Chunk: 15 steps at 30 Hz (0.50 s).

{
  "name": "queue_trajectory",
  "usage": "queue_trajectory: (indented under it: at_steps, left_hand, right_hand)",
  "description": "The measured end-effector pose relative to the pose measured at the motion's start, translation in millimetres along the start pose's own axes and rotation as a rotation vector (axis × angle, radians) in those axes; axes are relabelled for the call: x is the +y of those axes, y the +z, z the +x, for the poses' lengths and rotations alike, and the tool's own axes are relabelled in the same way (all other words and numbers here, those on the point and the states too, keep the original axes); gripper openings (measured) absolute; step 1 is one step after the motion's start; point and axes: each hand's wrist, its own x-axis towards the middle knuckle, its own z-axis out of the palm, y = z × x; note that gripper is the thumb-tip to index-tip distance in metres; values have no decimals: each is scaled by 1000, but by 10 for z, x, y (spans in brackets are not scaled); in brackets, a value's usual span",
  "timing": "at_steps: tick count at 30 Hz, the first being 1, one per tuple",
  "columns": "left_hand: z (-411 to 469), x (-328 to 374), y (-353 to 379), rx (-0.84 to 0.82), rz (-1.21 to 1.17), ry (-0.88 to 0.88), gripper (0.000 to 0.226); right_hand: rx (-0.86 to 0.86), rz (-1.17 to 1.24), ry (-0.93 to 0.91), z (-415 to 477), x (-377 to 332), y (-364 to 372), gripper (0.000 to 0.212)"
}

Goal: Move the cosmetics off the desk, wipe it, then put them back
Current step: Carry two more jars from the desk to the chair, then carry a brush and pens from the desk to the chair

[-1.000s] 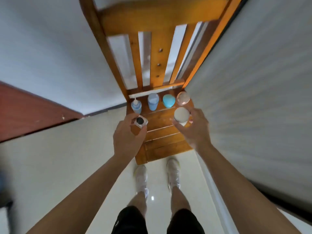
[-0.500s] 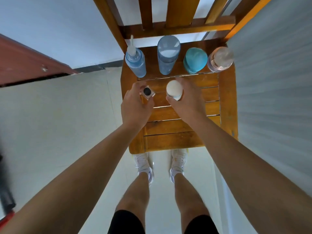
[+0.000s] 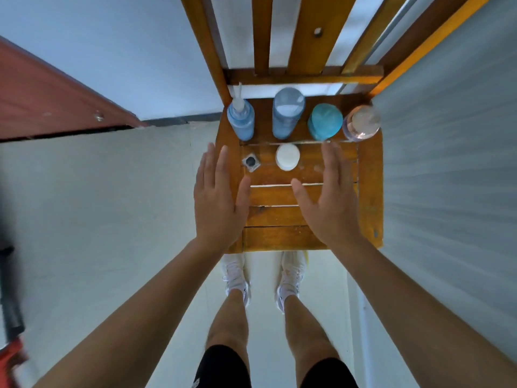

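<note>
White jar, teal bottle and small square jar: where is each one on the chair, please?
White jar [image 3: 287, 156], head view, centre of its round lid.
Teal bottle [image 3: 326, 120], head view, top of its cap.
Square jar [image 3: 251, 162], head view, its dark round top.

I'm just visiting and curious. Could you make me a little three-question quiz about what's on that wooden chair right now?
1. True or false: both hands are holding something.
2. How many containers stand in the back row on the chair seat?
3. Which sits closer to the left hand: A) the white jar, B) the small square jar?

Key: 1. False; the left hand and the right hand are open and empty. 2. Four. 3. B.
</note>
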Motion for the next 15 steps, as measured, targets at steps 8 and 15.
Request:
queue_trajectory:
  at_steps: [8, 15]
  left_hand:
    - [-461, 631, -1810, 193, 184, 219, 66]
    - [-1192, 746, -4046, 631, 329, 32, 63]
  right_hand:
    - [119, -76, -268, 57, -970, -1474, 82]
    - [160, 141, -645, -53, -3127, -2236, 76]
